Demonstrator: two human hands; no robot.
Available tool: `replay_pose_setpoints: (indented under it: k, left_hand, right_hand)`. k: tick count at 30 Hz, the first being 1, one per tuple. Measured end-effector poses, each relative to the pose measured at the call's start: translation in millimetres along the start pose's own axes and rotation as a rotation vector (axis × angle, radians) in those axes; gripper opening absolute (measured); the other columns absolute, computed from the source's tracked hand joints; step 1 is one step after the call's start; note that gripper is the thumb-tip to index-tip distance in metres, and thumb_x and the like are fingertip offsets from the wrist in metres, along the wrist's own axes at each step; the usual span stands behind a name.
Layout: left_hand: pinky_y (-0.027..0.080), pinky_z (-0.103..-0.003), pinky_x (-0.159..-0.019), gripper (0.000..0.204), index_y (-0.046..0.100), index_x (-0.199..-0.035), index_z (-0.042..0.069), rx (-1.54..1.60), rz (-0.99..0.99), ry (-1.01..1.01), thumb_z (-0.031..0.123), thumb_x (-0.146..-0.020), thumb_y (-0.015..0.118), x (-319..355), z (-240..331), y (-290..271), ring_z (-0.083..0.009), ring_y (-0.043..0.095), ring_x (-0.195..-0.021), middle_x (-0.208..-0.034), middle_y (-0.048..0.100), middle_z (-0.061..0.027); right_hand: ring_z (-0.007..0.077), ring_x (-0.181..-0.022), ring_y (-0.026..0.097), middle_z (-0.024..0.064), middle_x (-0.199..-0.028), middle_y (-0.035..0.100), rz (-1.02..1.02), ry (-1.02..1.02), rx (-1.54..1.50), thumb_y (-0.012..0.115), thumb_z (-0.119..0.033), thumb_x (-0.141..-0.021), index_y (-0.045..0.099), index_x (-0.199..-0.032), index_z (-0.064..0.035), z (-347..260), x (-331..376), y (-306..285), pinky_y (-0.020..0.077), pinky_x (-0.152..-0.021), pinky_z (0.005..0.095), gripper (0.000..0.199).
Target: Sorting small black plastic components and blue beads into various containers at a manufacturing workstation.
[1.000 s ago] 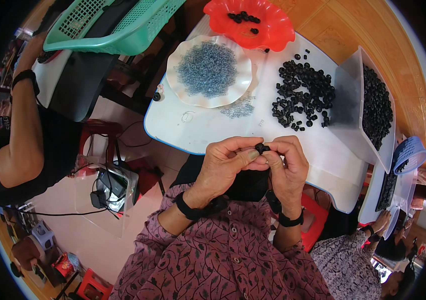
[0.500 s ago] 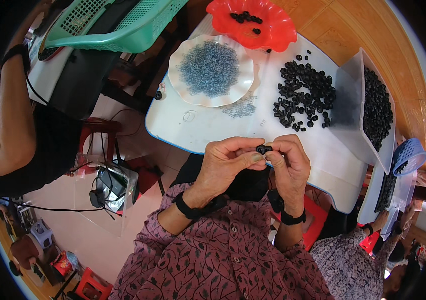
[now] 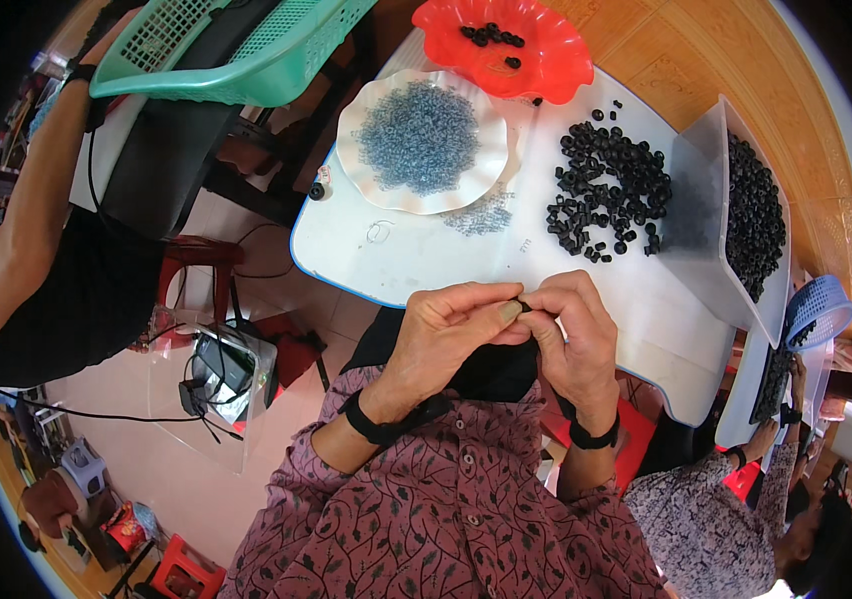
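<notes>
My left hand [image 3: 451, 334] and my right hand [image 3: 578, 334] meet just over the near edge of the white table [image 3: 366, 255]. Both pinch one small black knob-like part [image 3: 524, 305] between thumbs and fingertips, which cover nearly all of it. Beyond my right hand is a loose heap of similar black parts [image 3: 586, 185]. A scalloped white plate [image 3: 349, 150] to the left carries a mound of small, clear bluish rings [image 3: 418, 135], with a few more spilled beside it. On the red wavy-edged plate [image 3: 556, 65] at the back lie several black parts.
A translucent bin [image 3: 696, 190] full of black parts leans at the table's right, beside a blue basket [image 3: 821, 307]. At upper left are a green basket [image 3: 246, 85] and a co-worker's arm [image 3: 31, 220]. Another person [image 3: 711, 524] works at lower right.
My fingers have closed further around the black part, hiding most of what showed before. The co-worker's arm at left has reached farther up, toward the green basket.
</notes>
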State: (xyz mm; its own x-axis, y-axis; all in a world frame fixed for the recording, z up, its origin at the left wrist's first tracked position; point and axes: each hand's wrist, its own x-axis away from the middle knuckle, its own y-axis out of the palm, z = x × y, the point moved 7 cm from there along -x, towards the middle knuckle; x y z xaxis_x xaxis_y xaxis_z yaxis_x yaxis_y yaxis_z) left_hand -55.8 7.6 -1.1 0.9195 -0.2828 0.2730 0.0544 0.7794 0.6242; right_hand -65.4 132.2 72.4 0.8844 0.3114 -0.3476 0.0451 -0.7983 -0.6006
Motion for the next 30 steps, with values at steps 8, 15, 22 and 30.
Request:
replay_pose_setpoints:
  k: [8, 15, 22, 30]
  left_hand:
    - [0.059, -0.028, -0.076, 0.02, 0.062, -0.105, -0.009, 0.034, 0.018, 0.038, 0.002, -0.088, 0.065, -3.9, -7.7, 1.6, -0.0173, 0.067, -0.083, -0.095, 0.067, -0.0155]
    - [0.06, -0.031, -0.077, 0.018, 0.063, -0.105, -0.007, 0.037, 0.058, -0.039, -0.001, -0.088, 0.063, -5.4, -16.6, -4.9, -0.0187, 0.067, -0.085, -0.097, 0.066, -0.0144]
    - [0.06, -0.034, -0.078, 0.018, 0.062, -0.107, -0.007, 0.044, 0.036, -0.009, -0.002, -0.09, 0.06, -8.6, -13.0, -3.9, -0.019, 0.067, -0.085, -0.098, 0.066, -0.0146]
    - [0.054, -0.026, -0.078, 0.02, 0.062, -0.11, -0.005, -0.043, -0.008, 0.049, -0.002, -0.09, 0.059, -5.7, -18.8, 0.8, -0.0142, 0.064, -0.088, -0.1, 0.067, -0.0105]
  right_hand:
    - [0.0282, -0.069, 0.058, 0.0133, -0.083, 0.053, -0.033, -0.027, 0.066, 0.067, 0.006, -0.074, 0.058, -0.091, 0.0017, -2.3, 3.2, 7.7, 0.0473, -0.057, 0.0356, 0.021]
    - [0.0279, -0.07, 0.059, 0.0127, -0.085, 0.054, -0.005, 0.057, 0.013, 0.067, 0.007, -0.076, 0.058, -0.094, 0.0007, 7.4, 12.3, 10.6, 0.0495, -0.06, 0.0349, 0.021]
    - [0.0224, -0.075, 0.061, 0.0121, -0.09, 0.058, 0.097, 0.209, -0.13, 0.061, 0.002, -0.087, 0.06, -0.105, 0.0001, 16.6, 22.7, 6.8, 0.05, -0.065, 0.0299, 0.019]
    - [0.0271, -0.081, 0.061, 0.0177, -0.093, 0.059, 0.153, 0.447, -0.279, 0.052, -0.026, -0.097, 0.053, -0.117, 0.004, 20.3, 27.8, 33.5, 0.0486, -0.074, 0.0343, 0.036]
